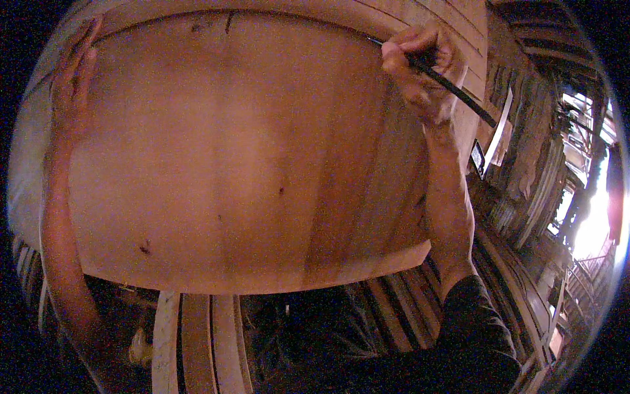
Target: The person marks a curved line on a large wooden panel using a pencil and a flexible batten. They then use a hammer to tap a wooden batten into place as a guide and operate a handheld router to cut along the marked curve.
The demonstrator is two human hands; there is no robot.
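Dim workshop: stiff, broad wooden panel [230, 164]; left hand [72, 85] flat, steadying its edge; right hand [420, 65] pinches pencil [453, 85].

Bare wood sheet, black pencil, timber all round.

Plywood sheet [230, 157]: pale raw wood, matt, smooth face, faint lengthwise grain, a few small dark knots and specks, no varnish sheen. Pencil [453, 85] in right hand [423, 69]: black, slightly glossy coat, thin. Planks [197, 341] below the sheet: light sawn wood, matt, rougher edges. Sleeve [479, 328] on the right forearm: dark cloth, matt.
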